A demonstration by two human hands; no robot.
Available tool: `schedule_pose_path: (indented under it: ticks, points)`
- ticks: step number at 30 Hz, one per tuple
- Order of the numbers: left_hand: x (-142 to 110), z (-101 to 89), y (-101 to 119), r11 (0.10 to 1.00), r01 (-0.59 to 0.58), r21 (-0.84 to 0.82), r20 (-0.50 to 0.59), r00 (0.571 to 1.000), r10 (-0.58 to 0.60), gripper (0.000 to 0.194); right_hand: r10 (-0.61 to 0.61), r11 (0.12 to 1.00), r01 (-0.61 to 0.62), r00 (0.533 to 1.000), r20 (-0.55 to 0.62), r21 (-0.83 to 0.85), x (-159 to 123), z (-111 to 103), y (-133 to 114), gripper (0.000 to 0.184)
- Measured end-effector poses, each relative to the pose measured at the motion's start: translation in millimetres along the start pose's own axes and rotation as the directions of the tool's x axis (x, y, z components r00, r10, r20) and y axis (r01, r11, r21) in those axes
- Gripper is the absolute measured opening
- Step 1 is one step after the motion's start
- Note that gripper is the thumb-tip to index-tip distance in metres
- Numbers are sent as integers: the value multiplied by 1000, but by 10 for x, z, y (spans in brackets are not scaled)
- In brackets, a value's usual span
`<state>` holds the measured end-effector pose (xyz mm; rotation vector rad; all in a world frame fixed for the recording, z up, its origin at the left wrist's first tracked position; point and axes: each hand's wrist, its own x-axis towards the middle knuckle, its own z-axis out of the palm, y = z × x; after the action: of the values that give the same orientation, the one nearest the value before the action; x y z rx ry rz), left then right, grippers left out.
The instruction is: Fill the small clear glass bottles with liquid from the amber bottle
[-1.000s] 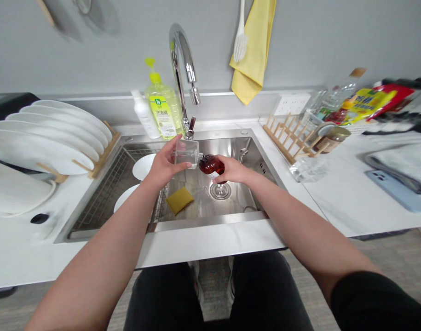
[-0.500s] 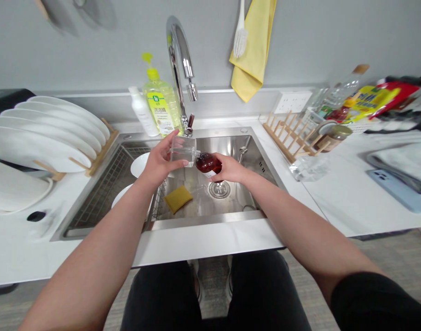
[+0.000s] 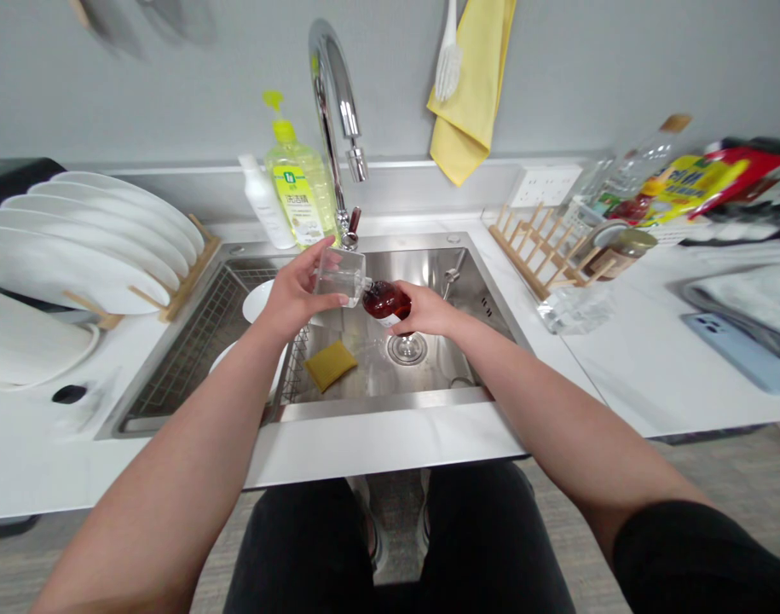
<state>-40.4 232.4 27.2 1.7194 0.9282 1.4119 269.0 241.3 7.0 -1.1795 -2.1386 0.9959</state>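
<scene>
Over the sink my left hand (image 3: pixel 293 294) grips a clear square-sided bottle (image 3: pixel 339 275) tipped onto its side, neck pointing right. A reddish-brown bottle (image 3: pixel 384 300) with a white label is held by my right hand (image 3: pixel 426 310), its mouth close against the clear bottle's neck. Whether the two mouths touch, or liquid passes between them, I cannot tell. Below the bottles, a yellow sponge (image 3: pixel 330 367) lies on the floor of the steel sink (image 3: pixel 377 399), left of the drain (image 3: pixel 407 350).
The chrome faucet (image 3: pixel 329 94) rises behind my hands, beside a dish soap bottle (image 3: pixel 300 192) and a white bottle (image 3: pixel 266 205). White plates (image 3: pixel 89 243) stand in a rack on the left. Jars, a wooden rack (image 3: pixel 523 251) and a phone (image 3: pixel 735 350) are on the right.
Both hands keep their hold on the two bottles, which stay mouth to mouth. The view has shifted very slightly; nothing else visibly differs.
</scene>
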Motion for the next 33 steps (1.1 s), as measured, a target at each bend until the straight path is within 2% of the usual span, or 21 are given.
schedule_pose_path:
  ticks: [16,24,33]
  points:
    - [12,12,29,1000,-11,22,20,1000,10,111,-7,1000,7,1000,-11,-7,10,2,19,82]
    - [25,4,49,1000,-7,13,31,999,6,115,4,1000,-4,1000,-12,5,14,11,23,88]
    - [24,-5,105,1000,-10,23,46,999,8,111,-15,1000,15,1000,1,-1,-1,4,-20,83]
